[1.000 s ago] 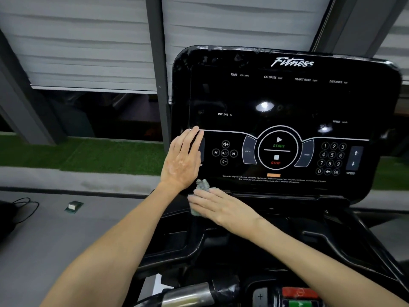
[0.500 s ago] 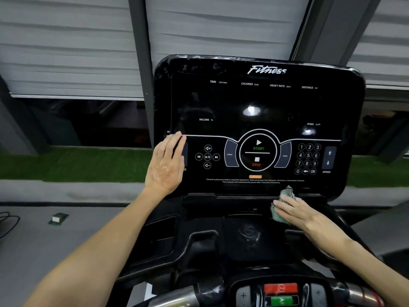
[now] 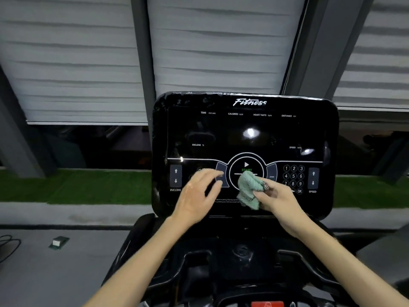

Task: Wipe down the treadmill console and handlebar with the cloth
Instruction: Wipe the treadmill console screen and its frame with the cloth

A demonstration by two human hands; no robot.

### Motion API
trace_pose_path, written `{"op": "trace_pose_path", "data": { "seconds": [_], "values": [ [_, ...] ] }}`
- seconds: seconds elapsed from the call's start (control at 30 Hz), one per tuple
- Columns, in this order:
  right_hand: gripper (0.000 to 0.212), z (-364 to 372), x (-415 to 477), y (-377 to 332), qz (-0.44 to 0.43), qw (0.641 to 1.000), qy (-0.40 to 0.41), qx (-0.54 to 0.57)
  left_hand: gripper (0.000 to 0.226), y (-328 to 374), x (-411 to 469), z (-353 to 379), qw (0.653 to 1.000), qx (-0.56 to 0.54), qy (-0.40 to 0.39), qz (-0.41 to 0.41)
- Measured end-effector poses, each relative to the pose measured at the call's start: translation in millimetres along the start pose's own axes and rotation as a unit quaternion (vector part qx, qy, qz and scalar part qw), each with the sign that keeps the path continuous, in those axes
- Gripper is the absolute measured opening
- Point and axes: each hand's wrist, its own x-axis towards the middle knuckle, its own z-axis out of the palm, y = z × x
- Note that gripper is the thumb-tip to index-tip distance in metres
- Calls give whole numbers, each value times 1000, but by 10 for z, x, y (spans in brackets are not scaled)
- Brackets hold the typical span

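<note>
Grey blinds (image 3: 77,63): biggest thing ahead of you, slats down across the window wall, dark posts btwn panels.
Floor (image 3: 55,273): grey, left of the machine; black cable (image 3: 8,244) at far-left edge, small box (image 3: 58,242) w/ pale top lying near it.
Turf strip (image 3: 77,187): green band behind the machine, showing on both sides.
Console (image 3: 243,129): glossy black, upright in front of you, screen dark w/ light glare. START ring (image 3: 246,167) at centre, number keypad (image 3: 293,176) to its right, INCLINE arrows (image 3: 176,176) at left.
Lower deck (image 3: 241,251): black moulded tray below it; red button (image 3: 266,304) at bottom edge.
L hand (image 3: 197,198): yours is loose, fingers spread & nearly straight, holding nothing. It's over the buttons left of the START ring, fingertips by the pad beside it. Blurred, so can't tell if it touches the panel.
R hand (image 3: 276,198): fingers & thumb curled round the cloth, pinching it in a bunch.
Cloth (image 3: 249,188): mint green w/ checked trim, wadded, against the panel just under START, covering the ring's lower half.
</note>
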Motion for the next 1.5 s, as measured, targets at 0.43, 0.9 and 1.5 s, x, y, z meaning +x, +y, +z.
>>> {"op": "trace_pose_path", "data": {
  "seconds": [0.43, 0.9, 1.5],
  "values": [
    [30, 304, -169, 12, 94, 978, -118, 141, 47, 583, -446, 195, 984, -8, 3, -181],
    [27, 1539, -168, 273, 142, 949, -244, 138, 47, 303, -1339, -361, 941, 126, 95, -300],
    [48, 2318, 157, 205, -22, 945, -122, -303, 46, -1010, -1502, -1080, 965, 71, 23, -251]
  ]
}}
